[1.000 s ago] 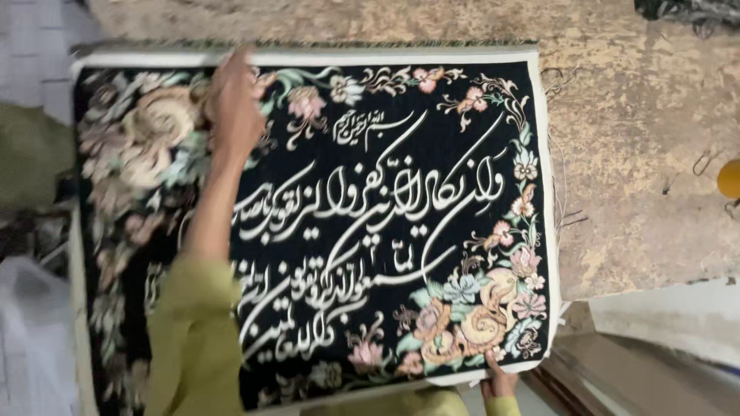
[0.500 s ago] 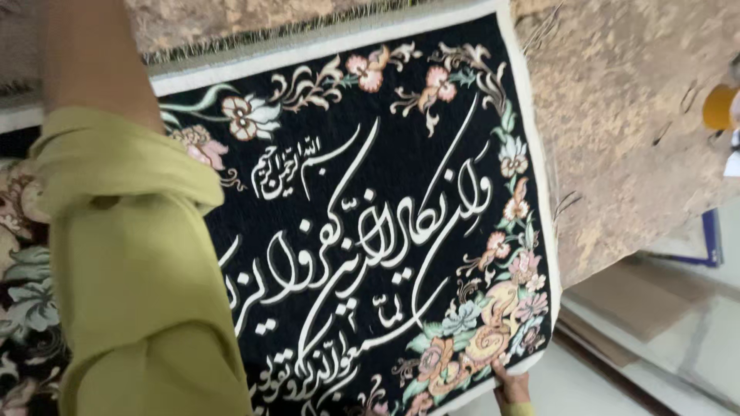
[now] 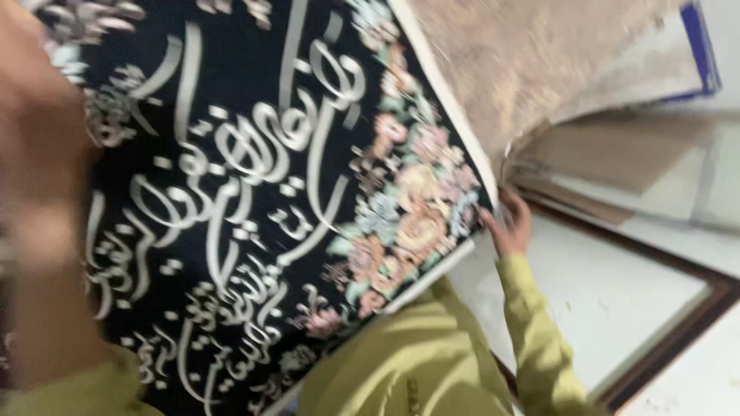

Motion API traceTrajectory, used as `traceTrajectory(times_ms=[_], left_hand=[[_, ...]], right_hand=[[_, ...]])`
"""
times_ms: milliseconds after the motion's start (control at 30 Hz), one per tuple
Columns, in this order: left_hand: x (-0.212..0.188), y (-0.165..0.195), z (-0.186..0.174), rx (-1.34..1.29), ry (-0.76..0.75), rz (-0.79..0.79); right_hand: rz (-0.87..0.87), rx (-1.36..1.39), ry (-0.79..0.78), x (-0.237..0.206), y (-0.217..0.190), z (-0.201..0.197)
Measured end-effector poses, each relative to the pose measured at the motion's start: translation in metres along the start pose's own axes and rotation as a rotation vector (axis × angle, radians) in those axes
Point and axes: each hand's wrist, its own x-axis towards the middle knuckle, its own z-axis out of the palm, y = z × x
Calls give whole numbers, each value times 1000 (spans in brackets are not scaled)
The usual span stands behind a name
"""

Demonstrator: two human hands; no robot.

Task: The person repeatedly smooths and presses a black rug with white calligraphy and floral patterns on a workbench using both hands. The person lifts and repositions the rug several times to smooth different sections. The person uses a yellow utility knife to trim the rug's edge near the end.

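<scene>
Right hand (image 3: 509, 227) fingers curl on the lower right corner of the black tapestry (image 3: 254, 192), grasping its white edge; vs. 1 s ago the cloth is now tilted and fills the left and centre of the frame, so the corner seems lifted. Left hand is out of view, grip cannot tell; only its blurred forearm (image 3: 42, 192) crosses far left, sleeve yellow-green. Beige carpet (image 3: 501, 69) lies upper right.

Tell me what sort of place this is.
Probably a carpet or tapestry workshop or shop: a black woven hanging with calligraphy and flowers lies over a tan rug, beside stacked boards and a framed panel.
</scene>
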Motion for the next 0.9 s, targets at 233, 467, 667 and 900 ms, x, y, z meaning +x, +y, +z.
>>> traceTrajectory(times_ms=[233, 467, 667, 900], left_hand=[[-198, 241, 166, -584, -523, -258], [-260, 310, 221, -353, -418, -121], [-244, 370, 200, 19, -495, -212], [-213, 393, 197, 235, -516, -62]], right_hand=[[-122, 71, -296, 88, -31, 69], [-465, 307, -453, 98, -56, 79], [-602, 258, -638, 109, -78, 68], [-459, 290, -922, 137, -82, 67]])
